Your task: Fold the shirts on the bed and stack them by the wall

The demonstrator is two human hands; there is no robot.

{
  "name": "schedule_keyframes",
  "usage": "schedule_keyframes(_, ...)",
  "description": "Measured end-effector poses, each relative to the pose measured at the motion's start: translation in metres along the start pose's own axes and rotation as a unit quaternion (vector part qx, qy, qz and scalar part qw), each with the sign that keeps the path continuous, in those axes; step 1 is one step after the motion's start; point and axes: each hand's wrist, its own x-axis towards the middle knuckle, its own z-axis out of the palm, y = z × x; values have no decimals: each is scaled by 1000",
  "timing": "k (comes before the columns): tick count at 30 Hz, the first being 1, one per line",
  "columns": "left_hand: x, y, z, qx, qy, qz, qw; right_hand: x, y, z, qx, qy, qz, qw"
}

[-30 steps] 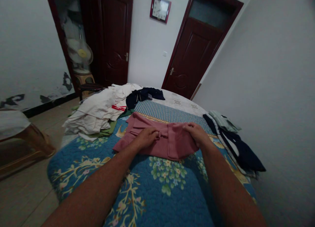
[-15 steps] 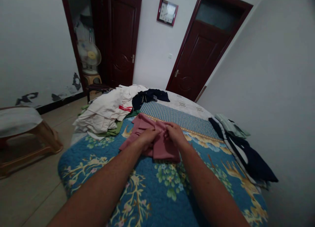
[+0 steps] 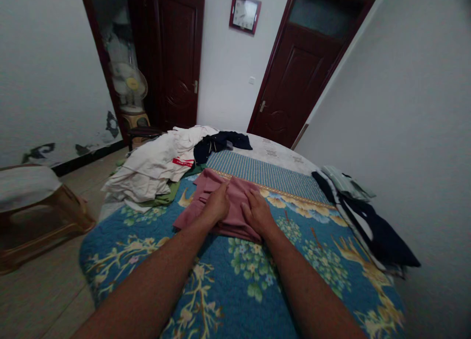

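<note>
A pink garment (image 3: 237,212) lies on the blue flowered bed cover (image 3: 147,275) in front of me, its left part creased and its right part flatter. My left hand (image 3: 218,202) is closed at the middle of the garment, its fingers pinching the cloth near the upper edge. On the garment's right part rests my right hand (image 3: 257,212), palm down, with thumb and fingers spread apart.
White clothes (image 3: 154,165) are heaped at the bed's far left, beside a dark blue garment (image 3: 221,143). Folded dark clothes (image 3: 379,233) lie along the right edge. A stool (image 3: 44,196) stands left of the bed.
My right hand has gone from pinching the cloth to lying spread on it. The garment's right part, bunched up before, is now flatter. The view has shifted slightly.
</note>
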Motion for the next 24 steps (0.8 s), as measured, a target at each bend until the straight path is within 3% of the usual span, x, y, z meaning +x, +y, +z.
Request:
schedule_keyframes(4, -4, 1, -6, 145, -22, 0, 989, -4, -2, 7, -25, -32, 34, 999)
schedule_keyframes(10, -19, 14, -15, 339, -76, 17, 938, 5, 2, -7, -5, -98, 65, 993)
schedule_keyframes(18, -27, 30, -24, 409, -109, 30, 905, 19, 28, -7, 61, -77, 154, 983)
schedule_keyframes(21, -27, 30, -25, 409, -82, 47, 908, 20, 31, -9, 89, -36, 151, 984)
schedule_keyframes(24, -23, 27, -24, 376, -33, 126, 917, 10, 23, -12, 77, -2, 133, 988)
